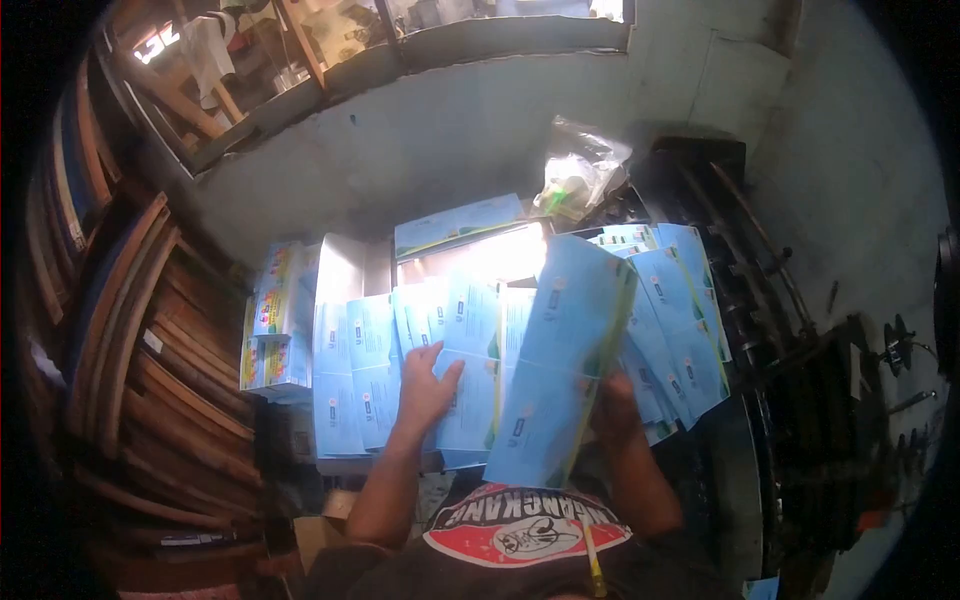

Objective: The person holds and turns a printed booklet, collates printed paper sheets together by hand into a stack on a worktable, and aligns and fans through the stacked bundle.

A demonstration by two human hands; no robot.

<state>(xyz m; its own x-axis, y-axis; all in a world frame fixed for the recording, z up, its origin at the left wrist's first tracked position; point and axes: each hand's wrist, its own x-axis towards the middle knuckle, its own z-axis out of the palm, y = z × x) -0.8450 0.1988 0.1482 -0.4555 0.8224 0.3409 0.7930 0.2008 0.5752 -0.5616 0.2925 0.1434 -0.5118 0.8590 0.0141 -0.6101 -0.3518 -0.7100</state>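
Note:
My right hand grips the right edge of a long light-blue printed sheet, which is slightly blurred and tilted in front of me; its fingers are partly hidden behind the sheet. My left hand has its thumb and fingers apart and rests over a row of overlapping blue printed sheets, holding none of them. These sheets have small logos and a green-and-yellow edge. To the right of my right hand lies a fanned pile of similar blue sheets.
Stacks of small colourful printed boxes stand at the left. Behind the sheets is a brightly lit panel. A clear plastic bag sits at the back. Wooden frames lean at the left; dark machine parts stand at the right.

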